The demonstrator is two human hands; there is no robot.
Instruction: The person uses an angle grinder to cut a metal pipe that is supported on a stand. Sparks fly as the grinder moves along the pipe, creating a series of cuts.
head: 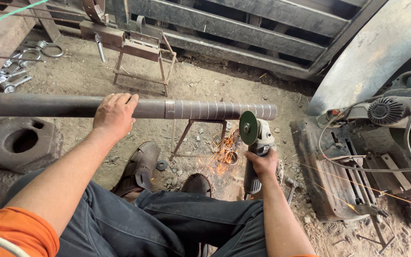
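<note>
A long dark steel pipe (48, 105) lies level across the view, its right end (224, 110) ground bright in bands. My left hand (115, 113) rests palm down on top of the pipe near its middle. My right hand (261, 164) grips the body of a grey angle grinder (255, 143). Its green disc (248, 127) touches the underside of the pipe's bright end. Orange sparks (222, 157) spray down toward the dirt floor.
A small metal stand (193, 138) holds up the pipe. My two sandalled feet (139, 166) sit below it. A heavy metal block with a hole (20, 143) lies left, wrenches (10, 71) far left. A rusty trestle (141, 52) stands behind, a machine with cables (381, 138) right.
</note>
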